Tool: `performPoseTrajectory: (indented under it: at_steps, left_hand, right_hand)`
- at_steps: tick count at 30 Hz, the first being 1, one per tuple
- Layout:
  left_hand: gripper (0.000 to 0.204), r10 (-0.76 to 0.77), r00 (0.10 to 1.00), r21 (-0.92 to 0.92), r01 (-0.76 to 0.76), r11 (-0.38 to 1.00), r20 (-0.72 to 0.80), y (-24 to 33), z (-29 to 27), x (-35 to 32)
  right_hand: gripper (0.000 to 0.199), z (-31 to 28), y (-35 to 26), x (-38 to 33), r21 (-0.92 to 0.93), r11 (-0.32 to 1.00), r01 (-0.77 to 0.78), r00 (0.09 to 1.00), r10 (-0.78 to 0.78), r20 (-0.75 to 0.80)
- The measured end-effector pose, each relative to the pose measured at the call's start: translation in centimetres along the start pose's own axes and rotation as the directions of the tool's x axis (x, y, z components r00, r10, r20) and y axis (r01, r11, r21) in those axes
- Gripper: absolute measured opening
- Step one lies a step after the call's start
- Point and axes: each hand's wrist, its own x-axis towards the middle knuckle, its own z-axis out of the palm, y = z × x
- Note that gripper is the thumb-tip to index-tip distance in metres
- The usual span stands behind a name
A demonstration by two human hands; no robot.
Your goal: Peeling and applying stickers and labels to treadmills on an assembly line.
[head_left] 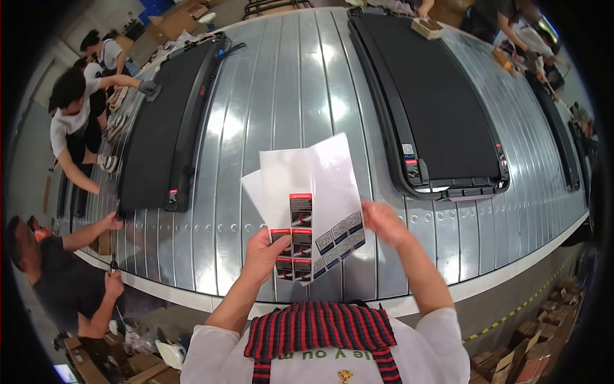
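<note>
At the far left, other people lean over the edge of a long ribbed metal worktop (281, 83); one person's hand (114, 221) rests on the corner of a flat black panel (160, 128) that lies lengthwise on the metal.

Toward the middle, the person's left hand (263, 253) is raised over the near edge of the worktop. Its grip is closed on the lower left corner of the sticker sheets (307, 211), thumb on the front over the red-and-black labels. These are glossy white backing sheets, fanned slightly so that one edge shows behind another, with small label stickers in rows along the lower part. The sheets are held up in the air in front of the chest, tilted, not touching the worktop.

Just to the right, the right hand (384, 224) meets the sheets at their right edge. Its fingers are curled there, but whether the grip pinches the paper or only touches it cannot be told.

Further right, a second, larger black panel (435, 109) with a raised frame lies on the metal, and a small block (427, 27) sits on its far end. At the lower right, cardboard boxes (531, 352) are stacked on the floor.
</note>
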Motion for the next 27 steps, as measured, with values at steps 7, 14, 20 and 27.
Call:
performPoseTrajectory:
  at_steps: [7,14,20,27]
  left_hand:
    - [0.024,0.061,0.990,-0.136,-0.044,0.990,0.127,0.8,-3.6,-3.6]
    - [0.033,0.102,0.989,-0.144,-0.085,0.986,0.109,0.7,-6.3,-6.0]
    - [0.035,0.137,0.979,-0.115,-0.120,0.986,0.153,0.7,-7.2,-7.1]
    - [0.031,0.135,0.990,-0.024,-0.134,0.991,0.029,2.9,-9.4,-5.0]
  right_hand:
    - [0.024,10.0,0.6,-4.2,-0.244,0.968,0.061,0.964,-0.121,-0.236]
    - [0.028,16.0,0.4,-4.8,-0.972,0.173,0.159,0.379,-0.920,-0.102]
    - [0.023,22.2,2.6,-3.8,-0.209,0.920,0.331,0.903,-0.373,-0.213]
    - [0.020,24.3,0.5,-4.2,-0.630,0.737,0.246,0.890,-0.429,-0.155]
